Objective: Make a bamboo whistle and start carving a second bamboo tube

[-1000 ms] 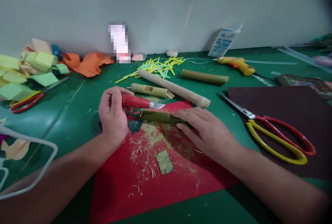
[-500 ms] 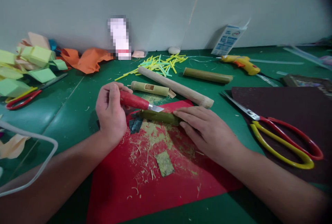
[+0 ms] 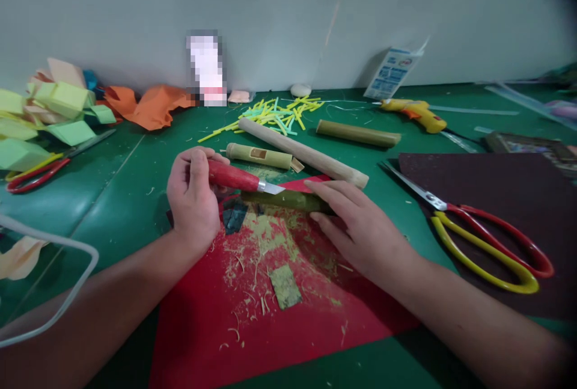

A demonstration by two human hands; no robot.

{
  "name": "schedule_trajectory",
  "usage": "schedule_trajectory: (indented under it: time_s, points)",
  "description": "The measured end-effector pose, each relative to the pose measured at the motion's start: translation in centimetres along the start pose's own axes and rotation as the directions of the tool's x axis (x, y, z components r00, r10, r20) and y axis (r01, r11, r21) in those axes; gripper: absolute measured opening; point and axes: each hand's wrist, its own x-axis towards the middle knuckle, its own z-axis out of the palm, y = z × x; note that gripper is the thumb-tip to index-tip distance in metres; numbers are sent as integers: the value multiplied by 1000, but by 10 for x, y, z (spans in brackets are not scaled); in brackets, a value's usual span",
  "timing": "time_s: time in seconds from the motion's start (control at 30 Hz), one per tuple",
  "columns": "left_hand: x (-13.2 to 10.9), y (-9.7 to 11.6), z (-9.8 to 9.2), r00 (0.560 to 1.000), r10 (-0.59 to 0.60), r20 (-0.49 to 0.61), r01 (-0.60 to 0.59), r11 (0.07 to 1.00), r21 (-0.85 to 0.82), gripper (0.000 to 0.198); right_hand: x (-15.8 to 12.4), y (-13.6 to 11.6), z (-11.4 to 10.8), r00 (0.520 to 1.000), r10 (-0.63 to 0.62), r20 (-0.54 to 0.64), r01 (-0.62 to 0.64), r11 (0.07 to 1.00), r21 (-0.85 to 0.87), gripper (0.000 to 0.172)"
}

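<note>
My left hand (image 3: 193, 196) is closed round the red handle of a carving knife (image 3: 234, 177). Its short slanted blade points right, just over a green bamboo tube (image 3: 288, 199). Fingers and thumb of my right hand (image 3: 356, 220) grip the right end of that tube, which lies across the top of a red sheet (image 3: 216, 341). Shavings and dust cover the sheet below it, with a small square of sandpaper (image 3: 285, 287) among them. Darker scraps (image 3: 235, 218) lie by my left wrist. Behind the knife rests a pale bamboo piece (image 3: 259, 155) with a rectangular hole cut in it.
Beyond lie a wooden rod (image 3: 306, 154), another bamboo piece (image 3: 358, 133) and cut yellow and green straws (image 3: 279, 113). Large scissors (image 3: 487, 245) rest on a dark sheet (image 3: 509, 178) at right, a yellow glue gun (image 3: 417, 113) behind. Folded papers (image 3: 58, 106) and more scissors (image 3: 40, 175) are at left.
The bamboo tube has turned or shifted slightly under my right hand, whose fingers have lifted and spread a little. The knife stays nearly where it was. The view has shifted slightly.
</note>
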Motion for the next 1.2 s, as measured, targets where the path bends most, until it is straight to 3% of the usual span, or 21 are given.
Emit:
schedule_trajectory:
  time_s: [0.13,0.33,0.57,0.77,1.0,1.2]
  points:
    - [-1,2,2,997,-60,-53,56,996,-66,25,-2,-1,-3,999,44,2,-44,998,55,40]
    - [-2,4,2,995,-78,-63,72,993,-94,26,-2,0,-6,999,-49,10,48,995,85,26]
    - [1,3,2,995,-66,-81,61,997,-52,29,-6,3,-3,988,-154,0,154,987,46,33]
    - [2,20,4,996,-22,-89,15,997,-74,35,-8,0,-4,979,-200,28,196,976,97,34]
    - [3,24,5,998,-60,-32,57,996,-68,33,-7,1,-4,983,-164,88,147,972,181,48]
    - [1,20,6,993,-109,-52,105,991,-83,30,-7,3,-7,976,-158,147,109,950,293,50]
